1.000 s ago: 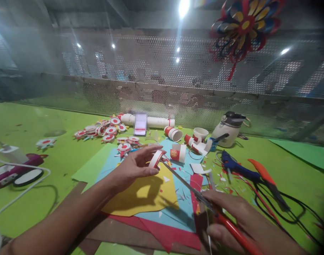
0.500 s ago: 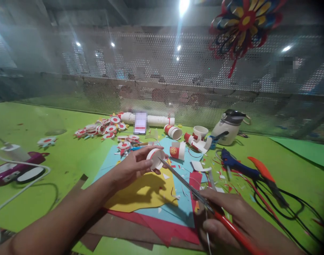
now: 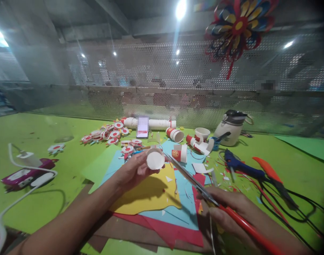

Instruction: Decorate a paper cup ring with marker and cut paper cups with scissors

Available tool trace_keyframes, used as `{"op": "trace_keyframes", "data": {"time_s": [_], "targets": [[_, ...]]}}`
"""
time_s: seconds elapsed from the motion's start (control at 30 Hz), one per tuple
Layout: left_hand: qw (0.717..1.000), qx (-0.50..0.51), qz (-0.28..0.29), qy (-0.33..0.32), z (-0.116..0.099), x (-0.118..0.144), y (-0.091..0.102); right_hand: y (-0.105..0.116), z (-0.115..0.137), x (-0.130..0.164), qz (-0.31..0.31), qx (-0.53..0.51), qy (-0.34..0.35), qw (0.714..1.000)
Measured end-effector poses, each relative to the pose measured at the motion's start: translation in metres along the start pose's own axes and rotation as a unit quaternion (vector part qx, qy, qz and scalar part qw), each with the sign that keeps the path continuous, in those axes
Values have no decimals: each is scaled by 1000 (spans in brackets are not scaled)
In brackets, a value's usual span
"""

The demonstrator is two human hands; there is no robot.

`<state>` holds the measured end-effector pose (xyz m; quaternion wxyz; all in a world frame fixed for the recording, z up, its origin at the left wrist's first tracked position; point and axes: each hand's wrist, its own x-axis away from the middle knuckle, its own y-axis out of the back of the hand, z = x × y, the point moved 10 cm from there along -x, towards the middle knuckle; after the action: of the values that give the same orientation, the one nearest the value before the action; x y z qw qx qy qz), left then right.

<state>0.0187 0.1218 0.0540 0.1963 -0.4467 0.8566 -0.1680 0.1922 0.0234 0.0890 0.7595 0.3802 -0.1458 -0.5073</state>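
Left hand: was bare, partly hidden from view.
Left forearm: was bare (as far as it showed) and narrowed toward the wrist.
Right hand: was bare.
Right forearm: was bare as well.

The one camera sits up on the person's head, looking forward and a bit down. The left hand and right hand are close to it. Past the fingers it sees the green table, then the holey metal screen, farther off. A bright ceiling lamp shows high above the fingers.
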Motion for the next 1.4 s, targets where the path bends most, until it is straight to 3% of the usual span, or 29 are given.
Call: {"op": "trace_keyframes", "data": {"time_s": [0.13, 0.37, 0.57, 0.8, 1.13, 1.4], "targets": [[1000, 17, 1, -6, -1, 1, 1, 3, 0, 3, -32, -12, -9, 999], [1000, 20, 3, -6, -1, 3, 3, -9, -10, 4, 2, -9, -34, 999], [999, -20, 42, -14, -2, 3, -3, -15, -8, 3, 22, -11, -39, 999], [998, -37, 53, -17, -1, 2, -1, -5, 3, 1, 4, 0, -44, 999], [999, -15, 34, -7, 1, 0, 3, -18, -5, 4, 79, -13, -67, 995], [998, -21, 55, -16, -1, -1, -1, -14, -2, 3, 70, -19, -67, 995]]}}
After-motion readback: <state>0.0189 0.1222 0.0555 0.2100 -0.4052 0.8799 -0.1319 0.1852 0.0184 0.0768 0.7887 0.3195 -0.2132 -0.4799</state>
